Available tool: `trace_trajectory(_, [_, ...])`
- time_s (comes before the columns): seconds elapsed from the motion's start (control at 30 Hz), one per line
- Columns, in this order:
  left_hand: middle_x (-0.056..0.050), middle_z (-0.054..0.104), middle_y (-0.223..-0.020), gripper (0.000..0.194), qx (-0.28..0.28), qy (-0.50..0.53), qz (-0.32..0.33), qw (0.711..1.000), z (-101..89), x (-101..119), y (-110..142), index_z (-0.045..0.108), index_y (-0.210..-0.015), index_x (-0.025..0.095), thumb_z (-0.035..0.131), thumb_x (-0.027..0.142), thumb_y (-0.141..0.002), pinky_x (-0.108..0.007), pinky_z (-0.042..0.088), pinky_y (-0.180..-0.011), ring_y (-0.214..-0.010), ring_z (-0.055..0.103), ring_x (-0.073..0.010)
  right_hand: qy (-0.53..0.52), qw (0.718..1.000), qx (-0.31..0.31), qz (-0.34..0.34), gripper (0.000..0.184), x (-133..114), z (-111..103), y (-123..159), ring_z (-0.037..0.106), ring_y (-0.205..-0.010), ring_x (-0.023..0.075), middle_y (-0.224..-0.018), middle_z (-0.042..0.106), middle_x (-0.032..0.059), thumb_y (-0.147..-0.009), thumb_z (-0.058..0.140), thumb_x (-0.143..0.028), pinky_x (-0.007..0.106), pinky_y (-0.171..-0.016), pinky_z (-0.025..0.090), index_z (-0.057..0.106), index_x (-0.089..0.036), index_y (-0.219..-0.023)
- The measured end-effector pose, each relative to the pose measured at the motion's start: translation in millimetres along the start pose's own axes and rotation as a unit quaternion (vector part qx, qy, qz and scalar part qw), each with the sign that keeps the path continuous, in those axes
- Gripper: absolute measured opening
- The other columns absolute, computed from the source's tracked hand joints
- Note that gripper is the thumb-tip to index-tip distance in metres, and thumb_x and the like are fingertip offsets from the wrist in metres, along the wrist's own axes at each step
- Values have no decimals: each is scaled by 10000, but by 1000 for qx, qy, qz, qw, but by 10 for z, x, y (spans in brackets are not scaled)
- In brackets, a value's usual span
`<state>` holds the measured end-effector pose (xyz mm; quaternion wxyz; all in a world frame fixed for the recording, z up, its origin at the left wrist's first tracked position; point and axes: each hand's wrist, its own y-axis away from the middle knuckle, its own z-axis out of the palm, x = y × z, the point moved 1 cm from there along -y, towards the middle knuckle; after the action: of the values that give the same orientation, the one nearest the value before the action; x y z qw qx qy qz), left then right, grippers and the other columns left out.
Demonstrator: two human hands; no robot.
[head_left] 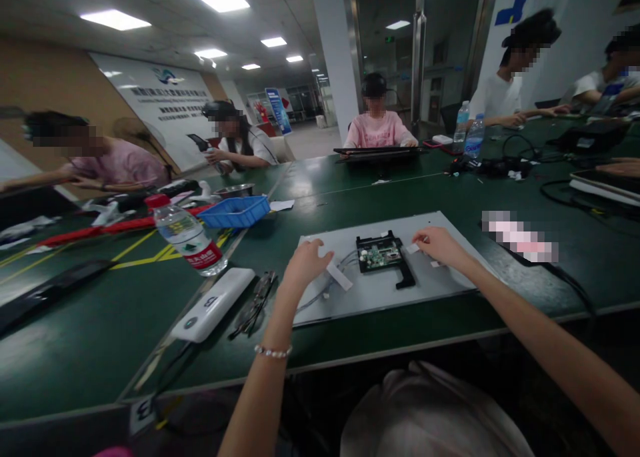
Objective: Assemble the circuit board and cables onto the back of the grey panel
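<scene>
Centre of frame, slightly right: black angular plastic-looking frame [406,270] carrying a small green circuit board [384,257], lying on a flat pale-grey rectangular panel [370,299]. Thin grey cables [320,299] run from its left side toward the panel's lower-left edge.

Right hand [440,245], just right of the frame: thumb and fingertips closed in a pinch on a small white paper-like piece [412,248]. Left hand [311,262], over the panel's left part: fingers loosely curved, gap at the tips, no clear hold. A longer white flat strip [340,273] is just beside it; whether they touch, cannot tell.

Handling, as judged: frame light and stiff, smooth, its narrow lower-right arm perhaps the weak spot. Board fragile; best lifted by the frame's outer sides, fingers off components. Cables flexible, easily tugged. White piece thin, limp, near weightless; edge pinch suits it.
</scene>
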<state>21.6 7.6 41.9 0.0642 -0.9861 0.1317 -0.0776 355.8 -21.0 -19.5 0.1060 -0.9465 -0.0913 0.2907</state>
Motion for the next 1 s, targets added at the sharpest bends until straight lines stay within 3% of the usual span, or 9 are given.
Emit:
trace_trajectory(0.13, [-81, 646, -969, 442, -66, 69, -3, 995, 72, -167, 62, 591, -1128, 162, 559, 436, -782, -283, 473, -785, -866, 621, -209, 10, 1000, -4, -4, 191, -7, 3, 8, 619, -863, 188, -935, 692, 72, -803, 524, -139, 282, -787, 446, 699, -168, -874])
trace_trajectory(0.27, [-51, 675, -877, 323, -89, 90, 7, 992, 54, -118, 72, 648, -1043, 175, 565, 288, -752, -262, 475, -735, -807, 629, -194, 15, 1000, 1, -9, 199, -13, 11, 9, 617, -860, 188, -936, 689, 76, -811, 515, -142, 283, -796, 446, 696, -159, -893])
trace_trajectory(0.47, [-53, 708, -841, 248, -71, 80, 34, 994, 32, -1, 35, 715, -867, 167, 492, 137, -762, -245, 469, -747, -820, 641, -189, 20, 1000, 2, -11, 191, -37, 2, 14, 621, -851, 191, -924, 694, 77, -814, 521, -148, 289, -793, 449, 697, -160, -890])
trace_trajectory(0.6, [-57, 714, -890, 277, -36, 58, 38, 997, 13, -2, -22, 717, -889, 170, 471, 120, -771, -239, 466, -769, -854, 643, -188, 12, 1000, -4, 0, 187, -49, -5, 11, 630, -853, 189, -920, 700, 72, -814, 528, -148, 283, -778, 453, 697, -165, -891])
trace_trajectory(0.77, [-73, 710, -944, 283, 2, 17, -10, 1000, 21, -33, -195, 710, -918, 187, 462, 149, -789, -254, 462, -777, -891, 645, -204, 16, 1000, -3, 5, 187, -73, -27, 12, 633, -867, 192, -940, 701, 81, -819, 529, -151, 282, -793, 449, 695, -160, -904])
trace_trajectory(1.0, [-89, 686, -1017, 266, -25, -35, -42, 998, 170, -21, -306, 675, -994, 190, 503, 196, -790, -262, 463, -807, -961, 624, -221, 40, 999, 6, 17, 196, -74, -41, 38, 617, -867, 187, -957, 684, 80, -836, 510, -163, 285, -801, 437, 685, -164, -923])
